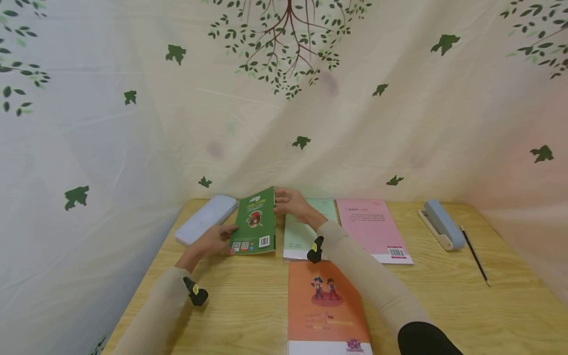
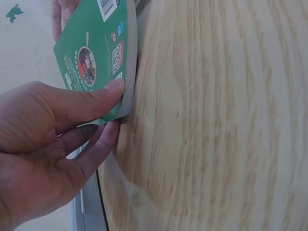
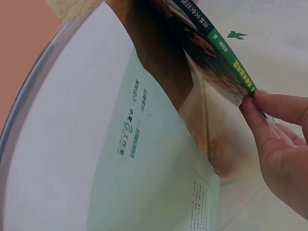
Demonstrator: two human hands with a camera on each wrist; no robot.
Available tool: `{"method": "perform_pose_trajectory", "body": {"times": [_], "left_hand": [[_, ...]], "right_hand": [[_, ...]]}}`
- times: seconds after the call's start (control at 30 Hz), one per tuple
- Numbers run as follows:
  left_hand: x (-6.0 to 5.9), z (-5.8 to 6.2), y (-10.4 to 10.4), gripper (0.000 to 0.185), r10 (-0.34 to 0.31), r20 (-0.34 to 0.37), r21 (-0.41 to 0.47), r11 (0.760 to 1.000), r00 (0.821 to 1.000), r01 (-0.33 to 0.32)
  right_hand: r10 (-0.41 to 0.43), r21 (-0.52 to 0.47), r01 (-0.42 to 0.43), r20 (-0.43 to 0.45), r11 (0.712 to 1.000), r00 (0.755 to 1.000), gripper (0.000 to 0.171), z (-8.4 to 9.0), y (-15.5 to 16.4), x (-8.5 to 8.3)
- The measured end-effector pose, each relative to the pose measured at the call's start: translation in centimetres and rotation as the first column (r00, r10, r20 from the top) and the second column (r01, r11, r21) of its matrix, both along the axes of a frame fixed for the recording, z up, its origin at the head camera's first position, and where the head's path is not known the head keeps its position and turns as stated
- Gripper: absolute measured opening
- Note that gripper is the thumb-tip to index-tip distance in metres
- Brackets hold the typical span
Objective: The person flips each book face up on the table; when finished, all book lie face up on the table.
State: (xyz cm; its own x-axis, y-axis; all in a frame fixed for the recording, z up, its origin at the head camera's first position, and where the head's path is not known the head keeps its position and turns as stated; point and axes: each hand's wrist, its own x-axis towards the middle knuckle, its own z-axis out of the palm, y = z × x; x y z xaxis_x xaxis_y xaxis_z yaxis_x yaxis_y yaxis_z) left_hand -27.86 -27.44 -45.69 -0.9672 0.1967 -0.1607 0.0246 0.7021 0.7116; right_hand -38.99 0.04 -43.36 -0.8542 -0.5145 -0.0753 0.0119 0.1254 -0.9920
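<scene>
The thin green paperback book is already up off the pale wooden desk, with one long edge raised and its back cover (barcode and QR codes showing) facing the person; it is not yet laid anywhere, and nothing shows where it belongs. The left hand pinches the near left corner of the book, thumb on the cover and fingers curled underneath, as the left wrist view makes plain. The right hand grips the far right corner at the spine, fingertips closed on the edge. So the book sits between the two hands, held by both at opposite corners.

Just left of it lies a pale blue-grey flat case. To its right lie a mint green booklet and a pink booklet, with an orange picture book nearer the person. A blue-grey stapler and a black pen rest well apart at the right.
</scene>
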Motion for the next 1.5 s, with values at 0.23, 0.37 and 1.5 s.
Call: {"method": "perform_pose_trajectory", "body": {"times": [0.23, 0.37, 1.5], "left_hand": [[0.0, -0.2, 0.3, 0.082, -0.021, 0.008, -0.036, 0.999, 1.0, 0.021], [0.0, -0.1, 0.6, 0.083, -0.034, 0.025, 0.002, 0.999, 0.999, 0.034], [0.2, -0.7, 2.8, 0.083, -0.213, 0.086, 0.267, 0.946, 0.973, 0.183]], "right_hand": [[0.048, -0.032, -0.048, 0.006, 0.998, 0.999, 0.074, 0.0, 0.3, 0.0], [0.085, -0.049, -0.085, -0.004, 0.995, 0.996, 0.077, 0.3, 0.4, 0.0], [0.166, -0.154, -0.173, -0.056, 0.973, 0.985, 0.066, 1.9, 1.8, 1.3]]}}
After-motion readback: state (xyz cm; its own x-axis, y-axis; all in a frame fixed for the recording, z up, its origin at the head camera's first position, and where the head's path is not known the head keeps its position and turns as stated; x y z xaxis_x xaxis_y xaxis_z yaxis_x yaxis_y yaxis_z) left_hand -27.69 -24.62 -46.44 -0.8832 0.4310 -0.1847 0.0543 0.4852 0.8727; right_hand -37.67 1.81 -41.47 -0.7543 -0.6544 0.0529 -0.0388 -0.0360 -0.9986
